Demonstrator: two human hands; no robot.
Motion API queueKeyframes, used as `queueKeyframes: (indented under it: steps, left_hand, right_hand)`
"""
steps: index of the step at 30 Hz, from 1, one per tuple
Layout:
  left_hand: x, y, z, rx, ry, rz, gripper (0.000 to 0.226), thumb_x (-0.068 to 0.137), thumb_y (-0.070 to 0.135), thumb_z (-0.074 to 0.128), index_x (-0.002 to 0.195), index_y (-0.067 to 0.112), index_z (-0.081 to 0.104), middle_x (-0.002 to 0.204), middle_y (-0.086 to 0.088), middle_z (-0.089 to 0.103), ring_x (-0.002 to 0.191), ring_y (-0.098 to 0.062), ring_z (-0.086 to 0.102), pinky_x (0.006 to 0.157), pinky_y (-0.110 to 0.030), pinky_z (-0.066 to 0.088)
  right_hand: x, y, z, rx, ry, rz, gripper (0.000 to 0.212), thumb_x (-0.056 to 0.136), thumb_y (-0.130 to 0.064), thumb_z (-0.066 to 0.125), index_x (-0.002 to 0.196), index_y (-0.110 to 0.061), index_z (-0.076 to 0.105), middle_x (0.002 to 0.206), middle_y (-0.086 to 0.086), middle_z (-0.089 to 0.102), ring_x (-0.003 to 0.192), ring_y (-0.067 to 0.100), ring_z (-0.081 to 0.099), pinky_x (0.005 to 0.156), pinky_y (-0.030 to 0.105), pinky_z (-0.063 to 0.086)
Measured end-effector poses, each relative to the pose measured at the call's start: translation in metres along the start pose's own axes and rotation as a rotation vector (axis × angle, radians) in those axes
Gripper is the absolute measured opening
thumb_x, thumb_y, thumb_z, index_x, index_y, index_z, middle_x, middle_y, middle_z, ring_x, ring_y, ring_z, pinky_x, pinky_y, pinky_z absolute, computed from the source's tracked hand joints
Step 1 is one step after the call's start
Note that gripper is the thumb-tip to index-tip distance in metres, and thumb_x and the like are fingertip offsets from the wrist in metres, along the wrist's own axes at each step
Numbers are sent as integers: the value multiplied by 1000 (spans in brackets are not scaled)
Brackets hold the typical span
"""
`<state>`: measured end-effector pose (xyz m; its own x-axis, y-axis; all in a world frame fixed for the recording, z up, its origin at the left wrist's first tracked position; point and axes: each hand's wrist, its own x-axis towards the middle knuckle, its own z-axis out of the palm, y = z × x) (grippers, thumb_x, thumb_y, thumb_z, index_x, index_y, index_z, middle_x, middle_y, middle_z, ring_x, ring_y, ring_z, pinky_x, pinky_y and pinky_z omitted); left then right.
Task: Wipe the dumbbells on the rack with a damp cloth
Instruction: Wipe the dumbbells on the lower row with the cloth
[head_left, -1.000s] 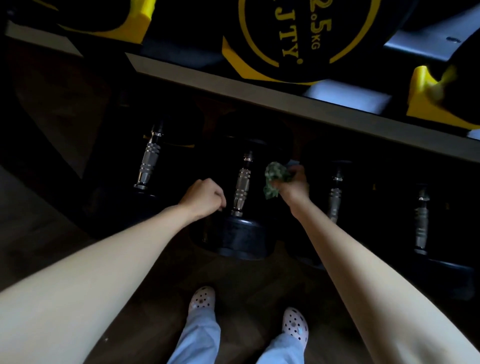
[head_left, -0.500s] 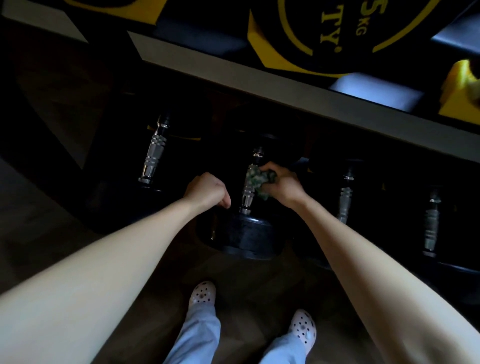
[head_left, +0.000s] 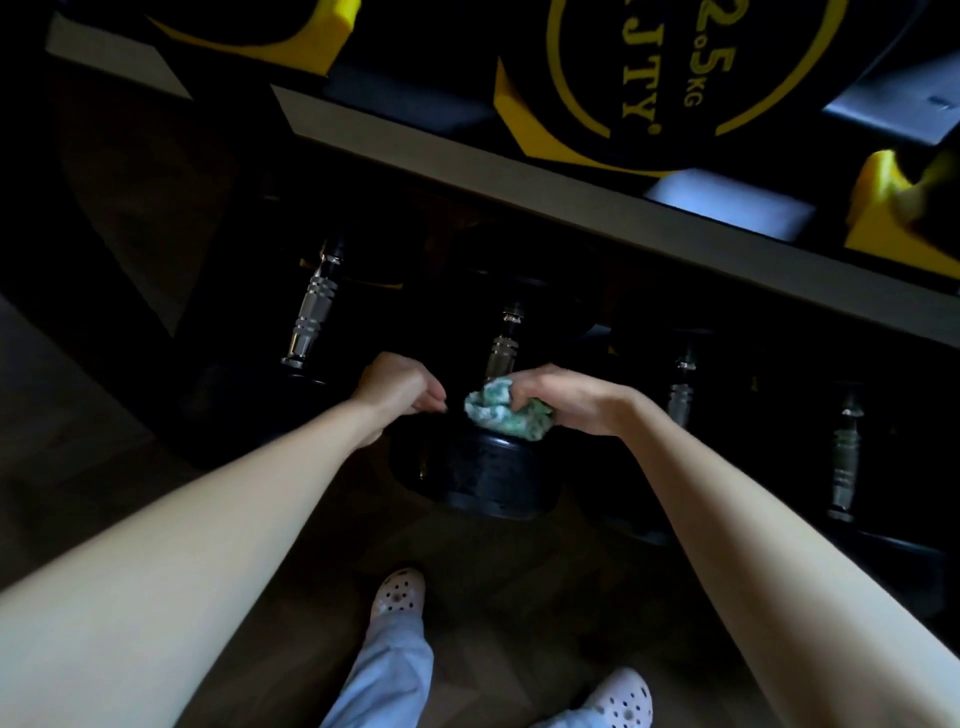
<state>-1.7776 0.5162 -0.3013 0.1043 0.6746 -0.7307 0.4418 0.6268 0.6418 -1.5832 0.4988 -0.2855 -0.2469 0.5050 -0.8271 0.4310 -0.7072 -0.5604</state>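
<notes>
**Working the cloth around the neck of the middle dumbbell**

The right hand (head_left: 571, 400) is clamped on a bunched green cloth (head_left: 506, 413), pressing it where the chrome handle (head_left: 503, 345) meets the near head of the middle dumbbell (head_left: 488, 478) on the lower tier of the rack (head_left: 571, 208). The left hand (head_left: 402, 387) is curled into a fist with nothing visible in it, just beside that same head on its left. The two hands are close but not touching.

The step in hand looks like cleaning the joint between handle and head, where grime tends to collect. To do it well:

- Wrap the cloth around the handle, not just against one side, and twist so the knurled grooves are reached all round.
- Steady the head with the left hand so the dumbbell does not roll in its cradle.
- Carry the stroke up the handle to the far head, which sits in deep shadow under the shelf and is easy to miss.
- Refold the cloth to a fresh face before moving on.

The left dumbbell (head_left: 311, 317) and the two right dumbbells (head_left: 680, 384) (head_left: 844, 452) stand alongside. Whether they are clean cannot be judged in this light. A 2.5 kg dumbbell (head_left: 649, 78) rests on the tier above.
</notes>
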Motion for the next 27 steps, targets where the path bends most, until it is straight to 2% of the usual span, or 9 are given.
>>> queueKeyframes:
  steps: [4, 6, 8, 11, 14, 16, 18, 20, 27]
  left_hand:
    - [6, 1, -4, 84, -28, -14, 30, 80, -12, 50, 65, 11, 61, 62, -4, 63, 69, -16, 60, 59, -17, 45]
    - [9, -4, -7, 141, 27, -13, 32, 83, -10, 44, 65, 11, 60, 68, -6, 62, 80, -22, 61, 63, -21, 46]
    - [12, -10, -7, 176, 66, -18, 30, 85, -8, 41, 71, 7, 62, 78, -14, 65, 91, -28, 63, 74, -26, 47]
    - [12, -15, -9, 179, 72, -21, 30, 85, -9, 39, 76, 3, 65, 72, -11, 65, 95, -31, 65, 83, -27, 48]
    - [10, -18, -9, 216, 124, 7, 30, 82, -7, 44, 68, 6, 67, 71, -11, 66, 94, -30, 65, 88, -32, 51]
    - [4, -19, -5, 314, 201, 51, 26, 82, -1, 48, 80, 3, 73, 91, -18, 70, 101, -32, 62, 89, -34, 49]
    - [-1, -19, -2, 364, 232, 81, 26, 83, 1, 47, 86, 3, 73, 98, -17, 70, 103, -33, 60, 89, -35, 47]
    - [-1, -19, -4, 344, 215, 87, 26, 81, 0, 48, 84, 5, 74, 99, -14, 70, 105, -31, 59, 89, -31, 45]
    - [1, -20, -16, 235, 95, 80, 24, 80, -4, 52, 80, 4, 75, 92, -12, 71, 102, -25, 61, 93, -28, 48]
  right_hand:
    - [-25, -7, -13, 112, -249, 48, 25, 74, -7, 48, 93, -2, 63, 82, 4, 70, 73, 14, 65, 65, 20, 50]
    - [-25, -9, -17, 388, -128, -17, 26, 68, -11, 46, 88, -4, 62, 80, 9, 67, 72, 19, 64, 68, 25, 51]
    - [-16, -14, -20, 464, 103, -77, 17, 78, -12, 45, 85, -8, 60, 82, 8, 63, 75, 21, 58, 71, 29, 45]
    - [3, -29, -18, -50, 381, -91, 9, 88, -14, 52, 97, -14, 52, 88, 3, 53, 79, 15, 50, 67, 28, 39]
    - [29, -41, -1, -388, 444, -214, 36, 86, -20, 62, 119, -15, 48, 99, 6, 54, 85, 20, 52, 66, 30, 39]
    - [43, -45, 15, -595, 509, -301, 47, 88, -23, 60, 133, -18, 44, 124, 11, 52, 109, 28, 52, 82, 31, 42]
    - [56, -41, 24, -899, 571, -292, 55, 93, -23, 53, 144, -19, 33, 143, 14, 36, 130, 33, 35, 101, 35, 35]
    - [68, -34, 26, -1141, 581, -246, 56, 95, -20, 48, 147, -18, 27, 146, 14, 32, 134, 35, 27, 108, 39, 31]
    - [71, -37, 28, -1052, 290, -121, 53, 92, -26, 56, 142, -24, 39, 142, 15, 42, 130, 30, 38, 100, 28, 34]
